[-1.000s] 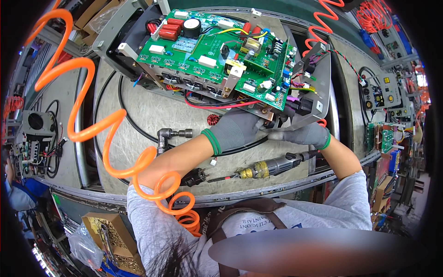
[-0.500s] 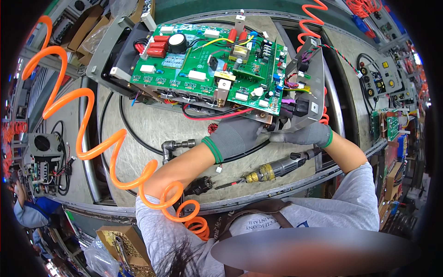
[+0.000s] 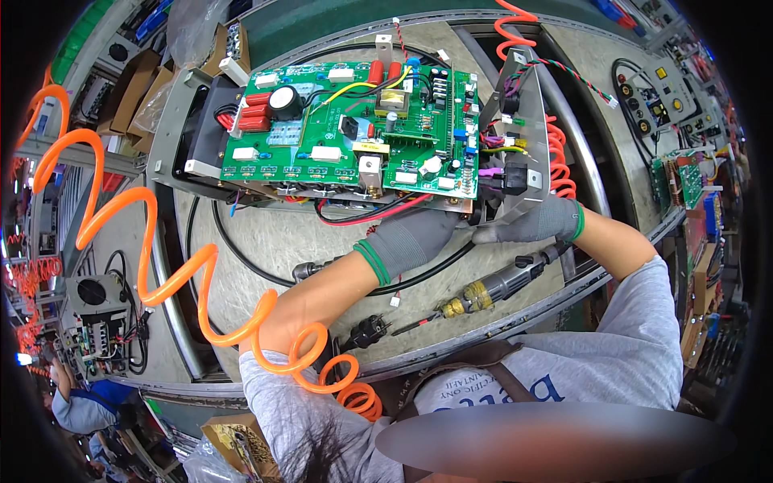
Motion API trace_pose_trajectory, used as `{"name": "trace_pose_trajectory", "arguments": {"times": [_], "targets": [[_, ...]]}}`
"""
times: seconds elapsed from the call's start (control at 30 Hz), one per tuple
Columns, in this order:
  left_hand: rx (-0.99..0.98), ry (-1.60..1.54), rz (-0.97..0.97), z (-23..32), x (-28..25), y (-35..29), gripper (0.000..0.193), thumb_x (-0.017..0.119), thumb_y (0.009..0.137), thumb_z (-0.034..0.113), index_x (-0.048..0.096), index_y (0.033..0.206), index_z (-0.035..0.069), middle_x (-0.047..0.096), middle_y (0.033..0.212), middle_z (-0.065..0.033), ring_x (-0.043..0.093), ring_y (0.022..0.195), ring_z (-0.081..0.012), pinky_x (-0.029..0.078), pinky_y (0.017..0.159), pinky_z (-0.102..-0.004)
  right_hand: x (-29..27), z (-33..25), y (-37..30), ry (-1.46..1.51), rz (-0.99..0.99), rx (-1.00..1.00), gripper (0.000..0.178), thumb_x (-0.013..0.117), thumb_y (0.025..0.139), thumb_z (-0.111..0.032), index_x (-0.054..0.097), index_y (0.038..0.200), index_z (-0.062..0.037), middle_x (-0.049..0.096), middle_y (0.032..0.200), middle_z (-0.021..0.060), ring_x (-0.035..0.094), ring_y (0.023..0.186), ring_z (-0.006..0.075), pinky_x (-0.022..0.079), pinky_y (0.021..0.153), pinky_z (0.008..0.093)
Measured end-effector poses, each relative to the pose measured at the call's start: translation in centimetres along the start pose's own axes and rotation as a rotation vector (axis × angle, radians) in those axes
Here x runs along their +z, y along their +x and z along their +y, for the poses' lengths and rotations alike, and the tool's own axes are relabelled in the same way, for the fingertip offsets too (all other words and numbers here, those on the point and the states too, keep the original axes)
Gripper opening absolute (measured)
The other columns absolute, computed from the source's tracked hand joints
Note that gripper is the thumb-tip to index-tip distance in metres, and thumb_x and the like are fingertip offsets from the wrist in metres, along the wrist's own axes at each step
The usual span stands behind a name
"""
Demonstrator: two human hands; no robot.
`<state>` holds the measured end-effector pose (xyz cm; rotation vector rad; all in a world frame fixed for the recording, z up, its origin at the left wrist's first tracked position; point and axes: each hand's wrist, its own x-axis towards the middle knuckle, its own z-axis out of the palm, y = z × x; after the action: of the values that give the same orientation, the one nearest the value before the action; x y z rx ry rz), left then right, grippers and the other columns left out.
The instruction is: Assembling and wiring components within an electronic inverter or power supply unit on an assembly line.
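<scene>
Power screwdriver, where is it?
In the head view, right of centre, the power screwdriver lies on the bench below the right hand, tip toward the black plug.

Orange coiled hose sags along the left side. Power driver, yellow tape near its nose, lies on the near bench surface. Far left: separate fan unit; beside it, a co-worker's blue sleeve. Upper left: open cardboard box. Right: grey socketed panel.
</scene>
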<state>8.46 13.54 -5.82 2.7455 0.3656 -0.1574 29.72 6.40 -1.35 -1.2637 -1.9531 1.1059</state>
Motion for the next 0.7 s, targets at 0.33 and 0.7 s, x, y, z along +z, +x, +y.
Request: {"name": "trace_pose_trajectory", "arguments": {"times": [0.33,0.7], "targets": [[0.16,0.264,0.394,0.2,1.0,-0.2,0.03,0.047,0.085,0.013,0.054,0.109,-0.005,0.061,0.078,-0.0161,0.063,0.066,-0.0255,0.052,0.056,-0.0363,0.4,0.8,0.0,0.077,0.011,-0.006,0.07,0.081,0.07,-0.011,0.047,0.131,-0.0048,0.06,0.119,0.0109,0.057,0.106,0.0182,0.048,0.093,0.0355],[0.305,0.509,0.523,-0.7,1.1,-0.1,0.038,0.048,0.084,0.014,0.053,0.115,-0.008,0.06,0.076,-0.0139,0.06,0.065,-0.0215,0.049,0.052,-0.0327,0.9,0.5,-0.4,0.22,0.023,0.114,0.064,0.078,0.073,-0.008,0.048,0.13,-0.0033,0.062,0.114,0.0095,0.059,0.101,0.0141,0.05,0.089,0.0333]]}}
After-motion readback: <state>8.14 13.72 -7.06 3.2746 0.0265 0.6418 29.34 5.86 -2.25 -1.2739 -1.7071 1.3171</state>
